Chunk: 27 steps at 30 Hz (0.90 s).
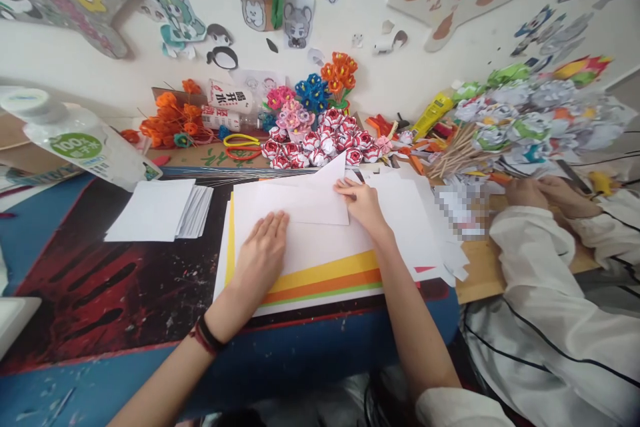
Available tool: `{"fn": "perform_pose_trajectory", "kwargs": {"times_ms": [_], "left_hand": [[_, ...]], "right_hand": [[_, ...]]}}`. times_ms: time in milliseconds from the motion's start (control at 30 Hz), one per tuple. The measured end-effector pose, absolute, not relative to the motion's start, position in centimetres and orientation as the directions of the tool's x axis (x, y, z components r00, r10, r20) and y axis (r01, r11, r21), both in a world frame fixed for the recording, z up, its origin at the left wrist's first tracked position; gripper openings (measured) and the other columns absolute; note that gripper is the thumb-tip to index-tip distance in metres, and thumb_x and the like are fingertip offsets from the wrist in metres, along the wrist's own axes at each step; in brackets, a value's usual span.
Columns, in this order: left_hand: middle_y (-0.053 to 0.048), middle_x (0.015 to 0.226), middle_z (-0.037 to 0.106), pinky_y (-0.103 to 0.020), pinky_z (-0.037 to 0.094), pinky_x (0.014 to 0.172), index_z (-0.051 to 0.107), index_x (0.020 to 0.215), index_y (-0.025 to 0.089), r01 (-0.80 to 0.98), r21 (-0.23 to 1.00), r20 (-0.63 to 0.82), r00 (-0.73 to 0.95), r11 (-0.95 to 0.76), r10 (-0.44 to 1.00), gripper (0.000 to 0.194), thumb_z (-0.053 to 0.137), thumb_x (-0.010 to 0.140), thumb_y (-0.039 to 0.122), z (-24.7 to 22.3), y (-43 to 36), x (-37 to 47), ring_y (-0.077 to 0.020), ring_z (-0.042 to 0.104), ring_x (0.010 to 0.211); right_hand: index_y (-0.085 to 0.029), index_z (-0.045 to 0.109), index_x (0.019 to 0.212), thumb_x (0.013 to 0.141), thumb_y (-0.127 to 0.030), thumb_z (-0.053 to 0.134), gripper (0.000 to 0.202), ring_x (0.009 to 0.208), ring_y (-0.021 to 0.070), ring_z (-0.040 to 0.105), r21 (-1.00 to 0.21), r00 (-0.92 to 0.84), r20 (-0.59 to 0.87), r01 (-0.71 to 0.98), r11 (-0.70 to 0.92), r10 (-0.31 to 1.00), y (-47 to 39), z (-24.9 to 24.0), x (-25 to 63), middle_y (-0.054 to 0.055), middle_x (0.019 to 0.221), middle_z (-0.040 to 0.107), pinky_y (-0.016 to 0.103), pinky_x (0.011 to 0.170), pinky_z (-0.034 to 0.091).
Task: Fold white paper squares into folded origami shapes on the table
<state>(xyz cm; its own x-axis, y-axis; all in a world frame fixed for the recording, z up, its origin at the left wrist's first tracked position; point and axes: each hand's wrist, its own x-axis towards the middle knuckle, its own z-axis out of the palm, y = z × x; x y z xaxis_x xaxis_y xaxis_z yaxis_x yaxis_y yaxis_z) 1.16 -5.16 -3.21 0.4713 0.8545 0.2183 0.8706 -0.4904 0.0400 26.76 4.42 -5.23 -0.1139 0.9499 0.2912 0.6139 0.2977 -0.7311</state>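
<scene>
My left hand lies flat, fingers stretched, on a white sheet and at the left end of a folded white paper. The right end of that folded paper is pinched between the thumb and fingers of my right hand. A pointed white flap sticks up beside those fingertips. Under the white sheet, yellow, orange and green sheets show along the front edge. To the left lies a stack of white paper pieces.
A white bottle leans at the left. Paper flowers and a yellow glue tube line the wall. At the right are flowers on sticks and another person's hands and white sleeves.
</scene>
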Motion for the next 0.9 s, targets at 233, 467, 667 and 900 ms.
{"fn": "perform_pose_trajectory", "kwargs": {"times_ms": [233,467,667,900], "left_hand": [[-0.020,0.134,0.056,-0.047,0.041,0.106,0.050,0.135,0.005,0.922,0.034,0.313,0.357,-0.386,0.880,0.053,0.035,0.083,0.001,-3.4,-5.5,-2.5,-0.0300,0.051,0.126],[-0.028,0.130,0.055,-0.049,0.032,0.111,0.053,0.127,-0.008,0.979,-0.110,0.214,0.191,-0.170,0.958,0.047,0.031,0.087,0.002,-1.0,-5.2,-0.2,-0.0351,0.042,0.133],[-0.009,0.147,0.044,-0.046,0.028,0.114,0.047,0.139,0.018,0.815,0.029,0.207,0.562,-0.579,0.801,0.049,0.034,0.092,0.010,-1.0,-1.4,2.8,-0.0261,0.034,0.139],[-0.001,0.150,0.040,-0.044,0.029,0.113,0.042,0.142,0.029,0.724,0.211,0.200,0.626,-0.657,0.754,0.044,0.030,0.100,0.030,-3.6,2.5,3.7,-0.0229,0.029,0.142]], "right_hand": [[-0.019,0.073,0.105,0.078,0.000,0.051,0.039,0.121,0.0187,0.057,-0.728,-0.109,0.290,0.620,0.293,0.951,4.3,-5.1,26.6,0.005,0.114,0.069,0.038,0.108,0.041],[-0.020,0.073,0.106,0.080,0.000,0.050,0.040,0.125,0.0201,0.053,-0.697,-0.091,0.283,0.664,0.271,0.955,4.0,-5.3,26.4,0.005,0.116,0.068,0.044,0.115,0.028],[-0.019,0.070,0.114,0.085,-0.001,0.045,0.042,0.129,0.0179,0.049,-0.686,-0.110,0.329,0.654,0.318,0.938,3.5,-5.9,26.2,0.006,0.126,0.064,0.035,0.112,0.037],[-0.020,0.068,0.118,0.085,0.000,0.041,0.046,0.131,0.0190,0.046,-0.547,-0.180,0.347,0.758,0.354,0.921,3.2,-5.6,26.4,0.005,0.131,0.061,0.038,0.112,0.036]]}}
